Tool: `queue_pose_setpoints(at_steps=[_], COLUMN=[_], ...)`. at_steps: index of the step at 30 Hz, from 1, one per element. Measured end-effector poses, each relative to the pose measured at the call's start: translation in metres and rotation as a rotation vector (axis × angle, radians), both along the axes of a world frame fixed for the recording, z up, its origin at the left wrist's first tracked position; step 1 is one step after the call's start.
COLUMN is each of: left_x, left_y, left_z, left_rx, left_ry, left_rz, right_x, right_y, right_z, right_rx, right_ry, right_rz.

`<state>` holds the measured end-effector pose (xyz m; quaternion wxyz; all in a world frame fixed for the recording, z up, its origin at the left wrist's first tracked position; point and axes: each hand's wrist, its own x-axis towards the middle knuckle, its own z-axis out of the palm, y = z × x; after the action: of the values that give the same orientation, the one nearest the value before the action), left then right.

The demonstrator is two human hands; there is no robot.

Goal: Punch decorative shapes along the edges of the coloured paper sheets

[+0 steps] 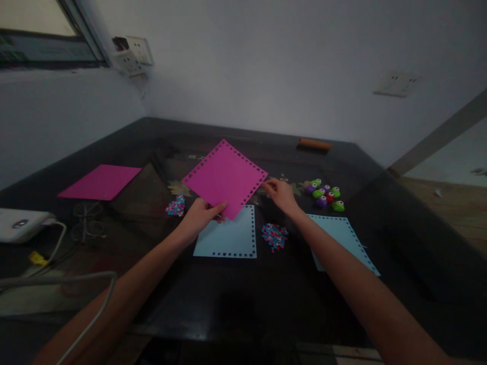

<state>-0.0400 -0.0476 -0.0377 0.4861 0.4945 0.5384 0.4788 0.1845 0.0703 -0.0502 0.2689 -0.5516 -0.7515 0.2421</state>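
A pink square sheet [226, 177] with small holes punched along its edges is held up, corner upward, over the dark table. My left hand [205, 215] pinches its lower left edge, thumb on top. At its right corner, the fingers of my right hand [279, 192] are closed on the sheet. Beneath it lies a light blue sheet [224, 241] with punched edges. Another light blue sheet [338, 235] is partly under my right forearm. Piles of small blue and pink pieces lie on the left [175, 206] and in the middle [274, 236].
Several green, purple and red punches [325, 193] stand at the right. A second pink sheet [101, 182] lies at the left, near glasses [88, 228], a white device [23, 224] and its cable. A brown roll [315, 144] is at the back of the table [236, 299].
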Motion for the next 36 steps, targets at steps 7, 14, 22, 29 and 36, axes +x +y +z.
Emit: queue_pose_setpoints(at_steps=[7,14,22,29,36], left_x=[-0.001,-0.003,-0.001,0.001,0.014], left_y=[0.001,0.002,0.002,0.001,-0.002], left_z=[-0.002,-0.005,-0.005,-0.006,-0.01], left_rx=[0.045,0.064,0.072,0.063,0.015], left_ry=[-0.054,-0.031,0.025,0.063,0.053], left_rz=[0.068,0.056,0.036,0.001,-0.058], right_x=[-0.03,-0.04,-0.032,-0.009,0.034], right_y=[0.006,0.002,0.001,-0.021,-0.071], right_z=[-0.013,-0.016,-0.016,-0.005,0.011], right_rx=[0.19,0.242,0.221,0.172,-0.076], right_ry=[-0.246,-0.345,-0.288,-0.132,0.275], right_rz=[0.003,-0.001,0.008,0.022,0.022])
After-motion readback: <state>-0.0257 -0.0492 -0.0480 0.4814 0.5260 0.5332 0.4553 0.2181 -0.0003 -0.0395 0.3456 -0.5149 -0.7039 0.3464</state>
